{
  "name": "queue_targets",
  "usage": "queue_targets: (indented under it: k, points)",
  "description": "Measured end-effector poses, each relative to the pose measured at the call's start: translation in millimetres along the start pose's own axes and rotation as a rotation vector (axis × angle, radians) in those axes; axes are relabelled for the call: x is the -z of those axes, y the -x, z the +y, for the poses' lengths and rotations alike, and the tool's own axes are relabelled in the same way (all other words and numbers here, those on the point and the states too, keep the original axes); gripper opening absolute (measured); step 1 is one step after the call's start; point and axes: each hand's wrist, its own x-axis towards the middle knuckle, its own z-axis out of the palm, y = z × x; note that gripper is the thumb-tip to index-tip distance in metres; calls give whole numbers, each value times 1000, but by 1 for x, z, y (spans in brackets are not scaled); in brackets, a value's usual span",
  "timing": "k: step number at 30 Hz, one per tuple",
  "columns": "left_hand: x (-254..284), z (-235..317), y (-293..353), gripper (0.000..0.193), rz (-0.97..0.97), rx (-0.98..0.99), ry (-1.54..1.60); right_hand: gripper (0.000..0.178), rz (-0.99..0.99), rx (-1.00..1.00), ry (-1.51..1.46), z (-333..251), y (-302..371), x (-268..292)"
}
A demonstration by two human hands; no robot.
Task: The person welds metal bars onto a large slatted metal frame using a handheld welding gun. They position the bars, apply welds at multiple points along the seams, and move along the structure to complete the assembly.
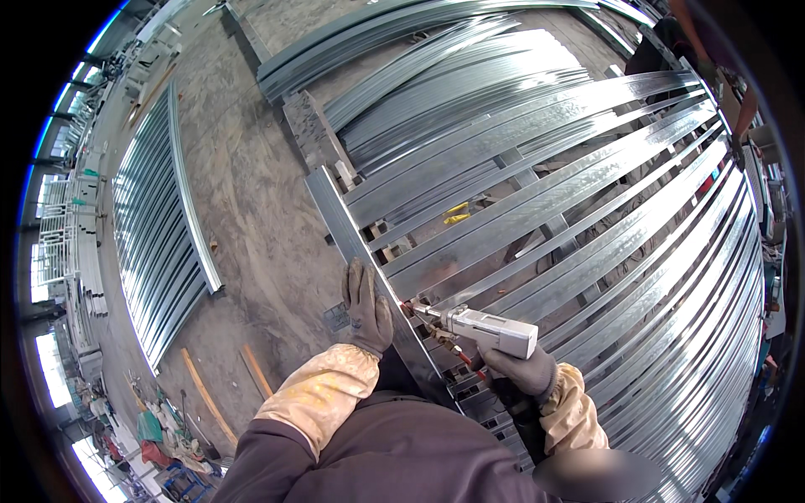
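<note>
My right hand (524, 373), in a dark grey glove, is wrapped round the grip of a silver handheld welding gun (495, 331). The gun's boxy body points left, and its narrow tip is close to the joint between a slat and the galvanized steel end rail (337, 214). A thin feed tube and a cable hang below the gun. Gloved as well, my left hand (366, 310) lies on the rail just left of the tip, its fingers stretched out and nothing in them. Long shiny steel slats (537, 214) run from the rail toward the far right.
Bundled steel profiles (461, 105) lie beyond the frame, and another stack (163, 230) rests on the floor at left. Wooden strips (205, 394) lie nearer me. Small yellow pieces (457, 215) show between slats. Another person's arm (746, 113) reaches in at the far right.
</note>
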Motion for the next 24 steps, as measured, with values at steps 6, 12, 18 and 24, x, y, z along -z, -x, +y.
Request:
queue_targets:
  k: [6,12,18,24]
  points:
    - [3,3,-1,59,-16,-5,1,36,86,-19,-83,-9,14,5]
    - [9,9,1,73,-119,57,-14,37,147,-97,-11,-2,42,6]
    - [21,64,13,110,-382,304,-173,37,155,-88,-107,9,57,4]
    - [9,87,-1,111,-446,440,-328,36,121,-100,-85,8,56,7]
